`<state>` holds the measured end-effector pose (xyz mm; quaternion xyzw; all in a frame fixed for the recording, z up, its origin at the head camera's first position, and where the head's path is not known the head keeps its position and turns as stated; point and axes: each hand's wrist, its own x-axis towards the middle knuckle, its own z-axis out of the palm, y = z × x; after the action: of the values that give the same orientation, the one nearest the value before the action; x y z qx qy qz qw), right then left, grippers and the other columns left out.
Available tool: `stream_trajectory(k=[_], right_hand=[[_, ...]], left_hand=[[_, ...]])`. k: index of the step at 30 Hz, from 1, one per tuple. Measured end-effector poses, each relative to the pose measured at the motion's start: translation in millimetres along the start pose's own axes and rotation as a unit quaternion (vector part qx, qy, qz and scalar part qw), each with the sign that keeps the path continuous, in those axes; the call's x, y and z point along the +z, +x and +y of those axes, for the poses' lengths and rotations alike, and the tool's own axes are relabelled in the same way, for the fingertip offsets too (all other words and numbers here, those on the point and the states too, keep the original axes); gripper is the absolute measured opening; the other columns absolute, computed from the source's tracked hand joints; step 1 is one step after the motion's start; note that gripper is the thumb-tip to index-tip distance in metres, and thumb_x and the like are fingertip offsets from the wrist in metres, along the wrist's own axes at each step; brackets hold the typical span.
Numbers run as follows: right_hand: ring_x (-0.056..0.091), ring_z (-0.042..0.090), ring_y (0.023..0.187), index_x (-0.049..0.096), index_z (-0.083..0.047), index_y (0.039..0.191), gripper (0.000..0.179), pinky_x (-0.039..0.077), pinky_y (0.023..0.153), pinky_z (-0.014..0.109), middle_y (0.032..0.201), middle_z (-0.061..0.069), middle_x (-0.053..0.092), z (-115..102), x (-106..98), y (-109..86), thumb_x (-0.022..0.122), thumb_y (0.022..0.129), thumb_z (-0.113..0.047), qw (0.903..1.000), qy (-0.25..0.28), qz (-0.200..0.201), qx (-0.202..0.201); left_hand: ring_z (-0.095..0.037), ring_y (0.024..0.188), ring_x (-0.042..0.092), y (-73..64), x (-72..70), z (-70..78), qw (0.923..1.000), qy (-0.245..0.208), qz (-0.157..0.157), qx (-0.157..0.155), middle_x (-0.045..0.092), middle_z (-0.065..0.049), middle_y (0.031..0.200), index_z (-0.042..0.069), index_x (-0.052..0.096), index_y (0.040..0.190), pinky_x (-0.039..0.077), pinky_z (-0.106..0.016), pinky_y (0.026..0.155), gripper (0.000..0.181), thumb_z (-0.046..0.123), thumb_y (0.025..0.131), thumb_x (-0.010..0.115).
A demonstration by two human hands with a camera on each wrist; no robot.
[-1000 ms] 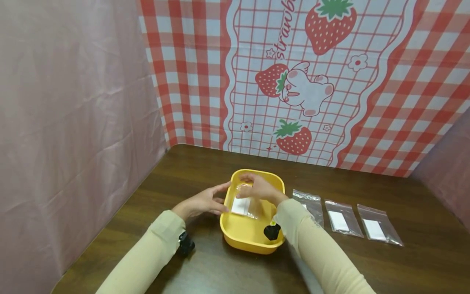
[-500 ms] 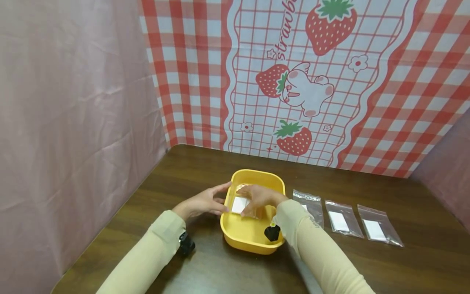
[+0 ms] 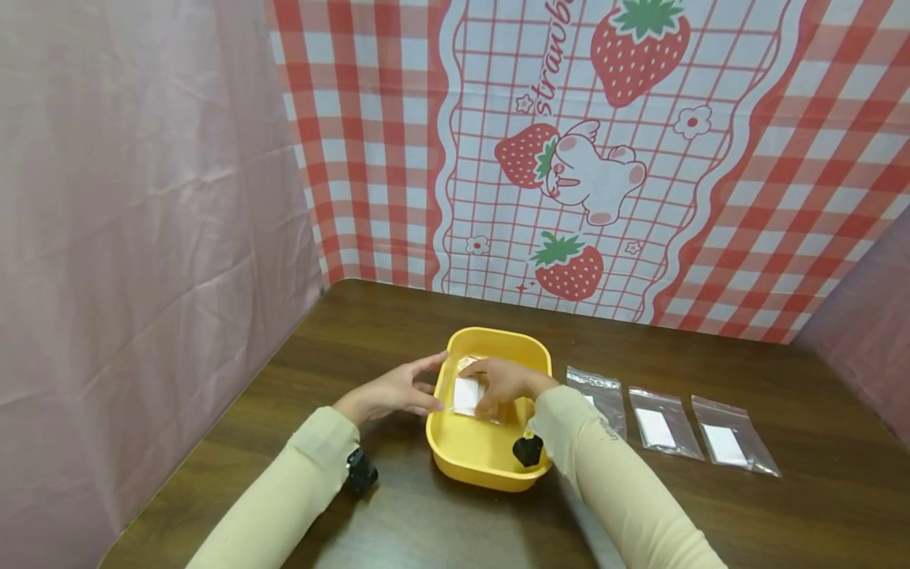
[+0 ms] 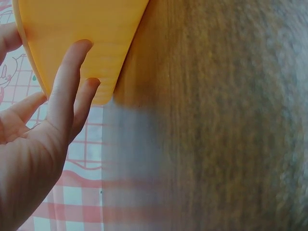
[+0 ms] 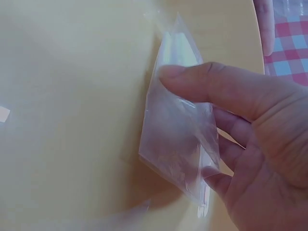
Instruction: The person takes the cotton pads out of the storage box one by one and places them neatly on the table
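A red-and-white cloth [image 3: 384, 158] printed with strawberries hung behind everything, and a pink curtain [image 3: 156, 237] closed off the left side. Below them spread the dark wooden desk [image 3: 817, 514], its far edge running along the foot of the printed cloth. A yellow basin [image 3: 469, 454] stood on it, nearer the desk's left edge than its right.

A clear bag [image 5: 168, 132] was inside the basin, toward its left wall, directly under the right hand [image 3: 506, 381], which had it pinched with the thumb on one face and fingers behind. That hand reached in over the basin's right edge, palm down, wrist bent leftward. The left hand [image 3: 394, 393] was outside the basin, at its left wall, fingers spread and relaxed, some touching the rim and outer side.

Between the basin and the desk's right edge lay a row of three bags [image 3: 664, 423], the leftmost partly hidden. A white card [image 3: 656, 428] showed in the middle one. Smallest was the black device [image 3: 361, 472] on the left wrist.
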<state>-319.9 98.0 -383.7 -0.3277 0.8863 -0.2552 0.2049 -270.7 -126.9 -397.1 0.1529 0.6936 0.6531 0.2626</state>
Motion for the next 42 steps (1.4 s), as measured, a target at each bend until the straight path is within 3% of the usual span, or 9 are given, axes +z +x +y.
stream_trajectory(k=[7, 15, 21, 26, 42], right_hand=[[0.046, 0.03, 0.12, 0.055, 0.003, 0.124, 0.062, 0.036, 0.102, 0.041, 0.127, 0.018, 0.053, -1, -1, -2.1, 0.077, 0.066, 0.003, 0.9996, 0.024, 0.017, -0.004], [0.049, 0.027, 0.113, 0.056, 0.002, 0.125, 0.061, 0.037, 0.101, 0.043, 0.126, 0.016, 0.055, -2, -5, -4.4, 0.077, 0.068, 0.001, 0.999, 0.025, 0.037, 0.0], [0.052, 0.022, 0.099, 0.057, 0.0, 0.124, 0.057, 0.041, 0.095, 0.042, 0.122, 0.013, 0.058, -3, -11, -7.9, 0.076, 0.07, -0.003, 0.9975, 0.007, 0.064, -0.03], [0.052, 0.023, 0.106, 0.058, -0.001, 0.124, 0.056, 0.039, 0.098, 0.043, 0.121, 0.012, 0.059, -4, -18, -10.2, 0.077, 0.071, -0.005, 0.9958, 0.009, 0.077, -0.05], [0.048, 0.026, 0.117, 0.058, -0.007, 0.126, 0.058, 0.035, 0.102, 0.042, 0.126, 0.01, 0.056, -13, -33, -19.4, 0.079, 0.072, -0.008, 0.9919, 0.032, 0.123, -0.01]], left_hand=[[-0.035, 0.108, 0.055, -1.0, 0.0, 0.1, 1.0, 0.003, 0.0, 0.004, 0.046, -0.03, 0.128, 0.013, 0.016, 0.15, 0.053, -0.039, 0.08, 0.086, -0.007, 0.082, 0.065], [-0.035, 0.107, 0.056, -0.4, 1.1, -0.3, 1.0, 0.004, 0.004, 0.002, 0.047, -0.03, 0.127, 0.013, 0.018, 0.15, 0.054, -0.039, 0.079, 0.086, -0.007, 0.081, 0.066], [-0.034, 0.107, 0.056, -1.6, 2.6, 1.3, 0.9999, 0.009, 0.012, -0.002, 0.049, -0.029, 0.126, 0.014, 0.019, 0.15, 0.054, -0.038, 0.079, 0.087, -0.007, 0.081, 0.066], [-0.033, 0.106, 0.057, -2.2, 3.1, 2.2, 0.9998, 0.014, 0.016, -0.005, 0.048, -0.028, 0.126, 0.015, 0.019, 0.15, 0.054, -0.038, 0.079, 0.087, -0.006, 0.081, 0.067], [-0.031, 0.105, 0.057, -1.7, 3.8, 2.0, 0.9998, 0.013, 0.014, -0.001, 0.031, -0.023, 0.142, 0.014, 0.02, 0.15, 0.053, -0.039, 0.08, 0.085, -0.007, 0.081, 0.066]])
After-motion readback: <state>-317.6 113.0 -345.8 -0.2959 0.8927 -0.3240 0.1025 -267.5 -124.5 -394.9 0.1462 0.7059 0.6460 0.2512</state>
